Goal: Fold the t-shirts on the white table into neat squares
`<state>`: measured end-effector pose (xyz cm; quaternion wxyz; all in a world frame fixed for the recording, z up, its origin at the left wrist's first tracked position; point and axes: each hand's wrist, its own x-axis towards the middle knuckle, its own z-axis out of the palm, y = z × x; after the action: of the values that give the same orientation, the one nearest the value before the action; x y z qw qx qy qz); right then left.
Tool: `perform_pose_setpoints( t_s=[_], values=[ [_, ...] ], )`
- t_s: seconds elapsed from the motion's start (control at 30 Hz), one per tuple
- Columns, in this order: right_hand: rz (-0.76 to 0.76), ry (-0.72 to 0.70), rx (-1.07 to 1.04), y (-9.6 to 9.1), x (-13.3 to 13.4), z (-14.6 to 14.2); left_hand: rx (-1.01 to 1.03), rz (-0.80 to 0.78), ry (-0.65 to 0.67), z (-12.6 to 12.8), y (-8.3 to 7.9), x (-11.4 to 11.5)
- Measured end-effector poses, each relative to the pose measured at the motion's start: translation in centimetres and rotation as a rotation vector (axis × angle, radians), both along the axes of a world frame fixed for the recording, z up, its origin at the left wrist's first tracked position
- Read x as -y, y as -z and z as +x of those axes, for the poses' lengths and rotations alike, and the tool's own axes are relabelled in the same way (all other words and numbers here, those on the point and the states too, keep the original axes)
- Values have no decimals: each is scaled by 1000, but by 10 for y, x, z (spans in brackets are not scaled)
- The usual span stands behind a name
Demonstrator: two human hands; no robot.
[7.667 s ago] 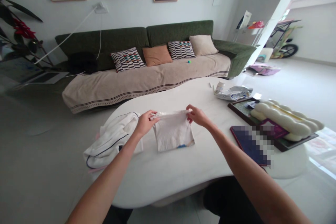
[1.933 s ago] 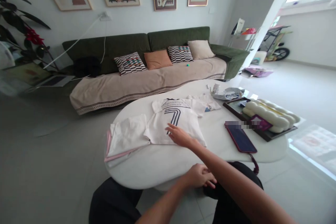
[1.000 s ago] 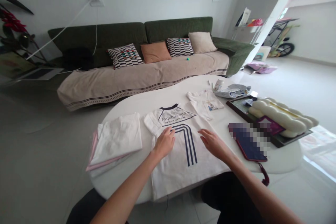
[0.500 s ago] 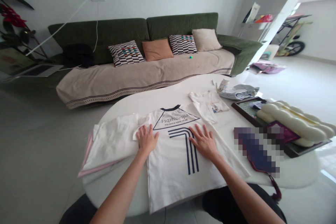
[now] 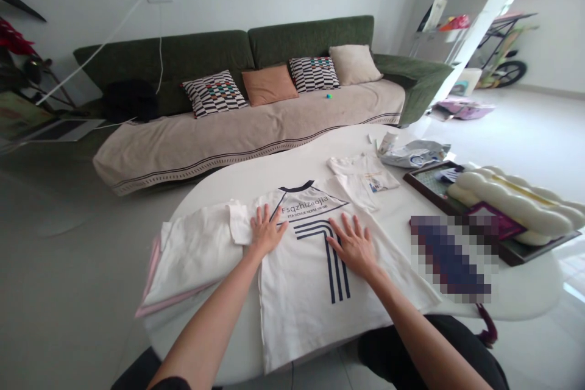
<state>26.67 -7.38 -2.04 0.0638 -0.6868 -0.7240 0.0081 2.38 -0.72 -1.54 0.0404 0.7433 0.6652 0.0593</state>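
A white T-shirt (image 5: 301,292) with a dark collar, printed lettering and a striped "7" lies spread on the white table (image 5: 219,180), its hem at the near edge. My left hand (image 5: 265,231) rests flat on its left upper part, fingers spread. My right hand (image 5: 355,247) lies flat over the top of the number, fingers apart, covering part of the stripes. Left of the shirt is a stack of folded white clothes (image 5: 196,250) with a pink cloth (image 5: 153,277) beneath. Another folded white garment (image 5: 363,177) with a small print sits beyond the right sleeve.
On the right stands a dark tray (image 5: 512,256) bearing a puffy cream object (image 5: 516,198). Near it are a silvery plastic packet (image 5: 415,153), a white bottle (image 5: 388,142) and a blurred-out dark item (image 5: 450,259). A green sofa (image 5: 315,27) with cushions runs along the wall.
My left hand has slid a little to the right across the shirt, nearer the collar. My right hand stays at the number. The view has shifted slightly.
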Motion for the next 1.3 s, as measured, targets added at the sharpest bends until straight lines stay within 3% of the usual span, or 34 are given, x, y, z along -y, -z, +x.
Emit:
perform_pose_setpoints(
  t_s=[0.17,0.33,0.43,0.57,0.63,0.77,0.9,1.0,1.13,1.3],
  values=[
    [9,35,3,4,-16,2,-6,-28,-9,-4,7,-23],
    [25,61,-47,-11,-22,-9,-67,-144,-5,-3,-19,-50],
    [49,-72,-141,-26,9,-43,-110,-160,-4,-24,-39,-61],
    [-116,-584,-365,-33,80,-108,-165,-78,-289,-80,-47,-63],
    [-204,-650,-432,-32,111,-128,-165,-109,-370,-107,-44,-60],
    [-267,-619,-490,-27,147,-131,-67,-96,-303,-133,-47,-56],
    [-195,-642,-483,-17,161,-125,91,-2,-171,-128,-57,-51],
    [-86,-589,-441,-6,166,-130,205,-23,-136,-122,-60,-42],
    [-36,-557,-504,-12,166,-132,253,-30,-208,-122,-64,-32],
    [-56,-327,-755,-44,158,-118,543,-48,-505,-126,-85,-31]
  ],
)
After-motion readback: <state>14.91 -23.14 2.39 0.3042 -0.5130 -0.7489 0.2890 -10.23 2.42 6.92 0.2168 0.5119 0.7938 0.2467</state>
